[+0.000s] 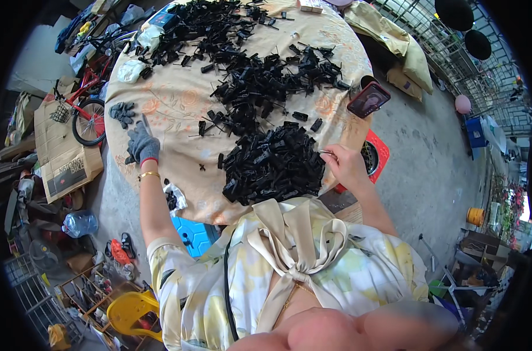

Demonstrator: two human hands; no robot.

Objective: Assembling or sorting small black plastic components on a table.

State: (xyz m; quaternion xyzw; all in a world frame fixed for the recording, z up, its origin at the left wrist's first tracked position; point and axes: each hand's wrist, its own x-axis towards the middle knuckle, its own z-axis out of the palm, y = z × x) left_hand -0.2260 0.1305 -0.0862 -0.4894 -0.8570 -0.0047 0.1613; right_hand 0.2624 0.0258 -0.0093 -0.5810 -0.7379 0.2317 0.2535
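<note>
A grey knitted glove covers my left hand (144,145), which lies on the left side of the round table. Its fingers are closed around a narrow, pointed, blade-like grey piece (143,121) that sticks out toward the far side. Beside it rests another dark grey glove (123,113). My bare right hand (343,164) pinches a small silvery piece (325,152) at the right edge of a dense heap of black plastic parts (272,167); its exact kind is too small to tell. More black parts with thin stems (260,82) spread toward the far edge.
A patterned cloth (178,111) covers the table. A phone (368,99) stands at its right edge, above a red stool (378,153). White plastic bags (130,71) lie at left. A red bicycle (87,111), cardboard (64,149) and a blue stool (194,235) are around the table.
</note>
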